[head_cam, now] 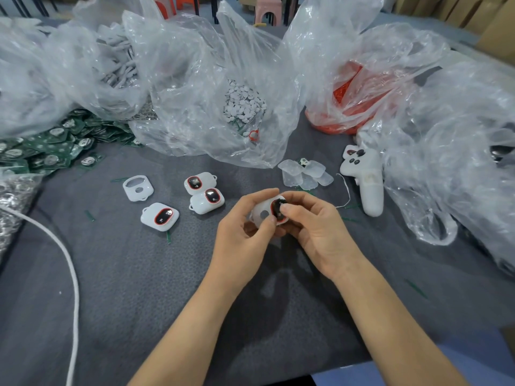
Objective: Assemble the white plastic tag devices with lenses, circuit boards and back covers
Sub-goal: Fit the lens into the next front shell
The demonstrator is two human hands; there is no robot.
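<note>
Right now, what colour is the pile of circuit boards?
The circuit boards are green with silvery round spots; the head view shows them.

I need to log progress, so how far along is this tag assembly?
Three white plastic shells on the grey table already carry dark red-rimmed lenses. The left hand and right hand hold a fourth shell, a dark lens at its opening. One empty white shell and the pile of green circuit boards are left.

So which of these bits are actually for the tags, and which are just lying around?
For the job: white shell and dark lens held by left hand and right hand; three lensed shells; empty shell; green circuit boards; clear covers.
Just lying about: white controller; white cable; pink stool.
</note>
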